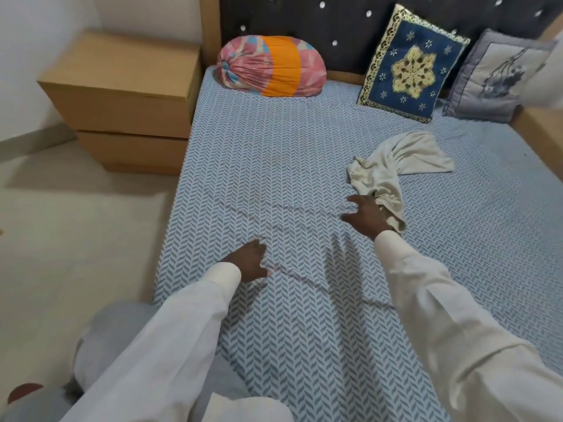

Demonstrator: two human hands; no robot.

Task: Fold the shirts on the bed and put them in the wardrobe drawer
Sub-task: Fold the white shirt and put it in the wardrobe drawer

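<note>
A crumpled pale cream shirt (402, 159) lies on the right half of the bed (274, 166), bunched and twisted toward my right hand (364, 219). That hand's thumb and forefinger spread over the sheet. Its other fingers are buried in the shirt's narrow end, which trails past my wrist. My left hand (251, 260) rests on the blue and white herringbone sheet nearer the left edge, with bent fingers pressing down. Creases run through the sheet between the two hands. No wardrobe or drawer is in view.
A pink and orange bolster (271, 67), a blue embroidered cushion (411, 65) and a grey cushion (493, 80) stand against the dark headboard. Two stacked cardboard boxes (122, 95) sit on the floor left of the bed. My knees are at the lower left.
</note>
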